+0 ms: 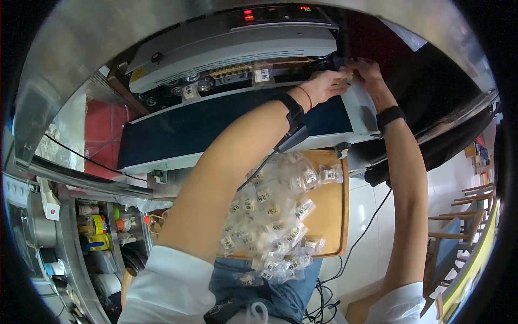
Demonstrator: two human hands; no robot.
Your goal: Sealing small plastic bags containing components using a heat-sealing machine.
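Note:
At the right end of a band sealer (232,56), my left hand (326,86) and my right hand (368,73) meet. Between their closed fingertips is a small clear plastic packet (346,70), partly hidden by the fingers. Two more packets travel along the sealer's edge: one packet (261,75) near the middle, another packet (190,93) further left. Both have pale contents and dark print. Below the sealing head runs a dark conveyor belt (172,132), crossed by my left forearm.
A tan tray (333,221) sits below the conveyor, heaped with sealed packets (270,210), some spilling toward my lap. Black cables (353,251) trail over the floor on the right. Shelves with jars (97,242) stand at lower left, wooden chairs (458,227) at right.

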